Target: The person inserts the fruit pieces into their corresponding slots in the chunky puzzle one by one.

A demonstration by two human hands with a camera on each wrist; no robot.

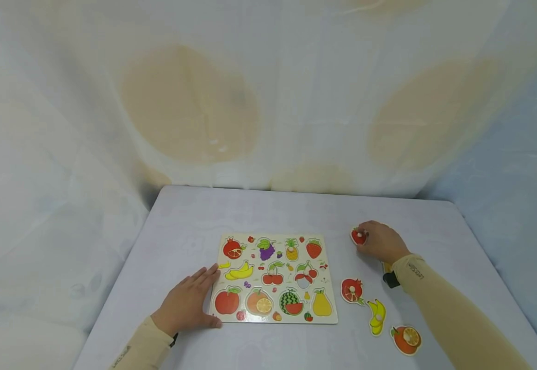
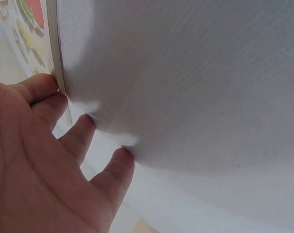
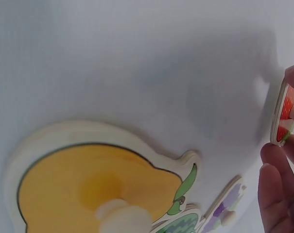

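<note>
My right hand (image 1: 381,242) pinches a strawberry puzzle piece (image 1: 358,236) by its edges, close over the table at the right. In the right wrist view, the strawberry piece (image 3: 286,110) stands on edge between thumb and fingers, its pale knob facing the palm. My left hand (image 1: 188,298) lies with fingers spread at the left side of a fruit puzzle board (image 1: 275,322). From the left wrist view, two fingertips of the left hand (image 2: 44,145) touch the board's edge (image 2: 54,43), while the others rest on the tablecloth.
Right of the board lie a pomegranate piece (image 1: 352,291), a banana piece (image 1: 376,317) and an orange piece (image 1: 406,339). Under the right forearm are a yellow pear piece (image 3: 88,179), a watermelon piece (image 3: 181,224) and a purple grape piece (image 3: 223,206). A draped cloth (image 1: 273,128) hangs behind the table.
</note>
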